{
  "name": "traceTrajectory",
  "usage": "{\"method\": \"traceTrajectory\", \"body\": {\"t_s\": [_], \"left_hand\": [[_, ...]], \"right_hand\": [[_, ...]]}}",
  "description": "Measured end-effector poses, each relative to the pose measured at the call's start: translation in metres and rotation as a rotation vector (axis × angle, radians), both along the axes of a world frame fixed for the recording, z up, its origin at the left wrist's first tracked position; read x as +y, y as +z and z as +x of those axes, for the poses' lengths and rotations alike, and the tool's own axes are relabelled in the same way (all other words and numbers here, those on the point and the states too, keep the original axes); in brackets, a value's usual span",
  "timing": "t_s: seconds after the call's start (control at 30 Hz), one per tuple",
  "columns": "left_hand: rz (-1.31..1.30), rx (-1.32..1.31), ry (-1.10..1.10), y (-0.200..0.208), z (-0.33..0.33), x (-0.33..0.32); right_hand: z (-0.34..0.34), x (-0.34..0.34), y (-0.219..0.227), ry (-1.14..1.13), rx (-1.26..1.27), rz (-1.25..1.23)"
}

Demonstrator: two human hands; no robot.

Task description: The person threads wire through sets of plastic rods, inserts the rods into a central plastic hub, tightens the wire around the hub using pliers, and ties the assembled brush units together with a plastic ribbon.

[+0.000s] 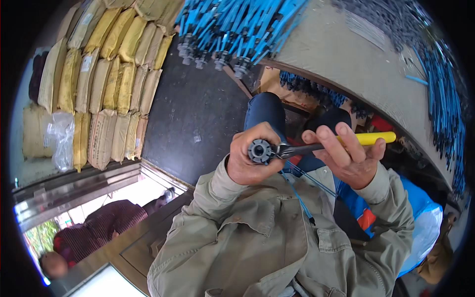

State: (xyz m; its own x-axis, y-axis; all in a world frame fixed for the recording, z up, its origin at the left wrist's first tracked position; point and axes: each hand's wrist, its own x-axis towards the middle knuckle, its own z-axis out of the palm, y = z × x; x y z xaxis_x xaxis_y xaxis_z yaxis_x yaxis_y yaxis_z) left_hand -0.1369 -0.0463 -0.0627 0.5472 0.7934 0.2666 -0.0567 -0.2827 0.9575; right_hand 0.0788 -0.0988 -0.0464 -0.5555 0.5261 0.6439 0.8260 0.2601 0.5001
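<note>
My left hand [255, 153] is closed around a dark grey round connector [260, 151], its ribbed end turned up toward me. Thin blue tubes [298, 195] trail below that hand over my jacket, one ending in a black tip. My right hand [349, 156] has its fingers around a hand tool [368, 138] with a yellow grip, a dark shank and a shiny metal head; the grip is loose, with fingers partly extended. The tool's head meets the side of the connector beside my left fingers. What exactly the head is stays hidden.
Blue tubes with grey fittings [237, 34] are heaped at the table's left end. The grey tabletop [326, 44] bears more tubes [445, 109] at far right. Wrapped packages [101, 84] are stacked at left. A person [99, 227] is beyond the opening at lower left.
</note>
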Motion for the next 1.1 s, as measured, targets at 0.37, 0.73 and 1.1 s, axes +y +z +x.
{"method": "traceTrajectory", "body": {"t_s": [0.37, 0.73, 1.1], "left_hand": [[0.156, -0.022, 0.187, -0.009, 0.023, -0.020], [0.205, -0.042, -0.338, 0.013, -0.003, 0.011], [-0.063, -0.053, -0.299, 0.011, -0.009, -0.014]], "right_hand": [[0.034, -0.005, 0.038, 0.241, -0.007, -0.720], [0.045, 0.027, 0.007, 0.408, 1.583, -2.775], [0.040, -0.016, 0.072, 0.138, 1.021, -2.082]]}}
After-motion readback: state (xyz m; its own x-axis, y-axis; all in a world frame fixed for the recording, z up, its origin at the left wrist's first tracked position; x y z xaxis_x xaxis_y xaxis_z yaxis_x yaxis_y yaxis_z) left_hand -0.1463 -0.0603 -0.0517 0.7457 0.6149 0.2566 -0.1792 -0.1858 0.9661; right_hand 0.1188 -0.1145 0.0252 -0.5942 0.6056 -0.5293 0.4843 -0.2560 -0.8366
